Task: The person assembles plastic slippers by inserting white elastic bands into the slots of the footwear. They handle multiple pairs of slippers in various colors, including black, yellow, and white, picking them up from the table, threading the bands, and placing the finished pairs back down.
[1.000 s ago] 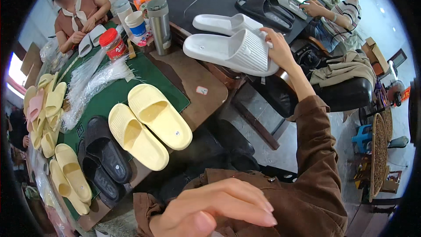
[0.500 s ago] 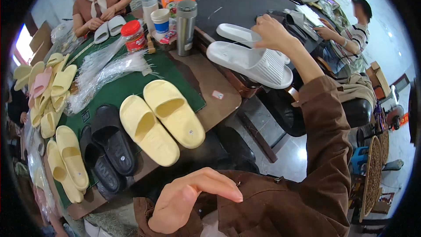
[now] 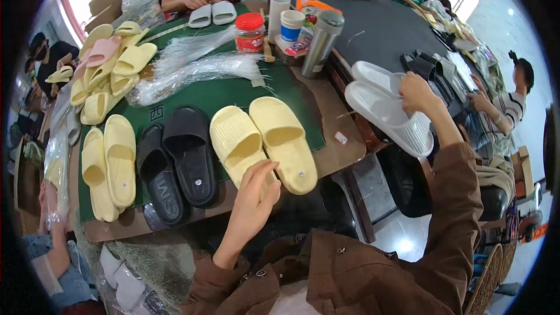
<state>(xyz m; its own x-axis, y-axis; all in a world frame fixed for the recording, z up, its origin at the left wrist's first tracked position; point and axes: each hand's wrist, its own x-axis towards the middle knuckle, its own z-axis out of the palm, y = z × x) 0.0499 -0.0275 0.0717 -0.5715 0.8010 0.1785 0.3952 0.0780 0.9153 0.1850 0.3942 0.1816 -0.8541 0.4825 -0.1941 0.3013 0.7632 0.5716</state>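
Between white slippers (image 3: 376,111) and paper cup (image 3: 290,35) stands a tumbler (image 3: 321,46).

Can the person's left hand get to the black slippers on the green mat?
Probably yes: the left hand is by the heel end of the yellow slippers, and the black slippers lie just to its left, with nothing visible blocking the way.

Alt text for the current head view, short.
A person's right hand is at white slippers, and the left hand is at yellow slippers on a green mat. Black slippers lie to their left; a red-lidded jar stands farther back.
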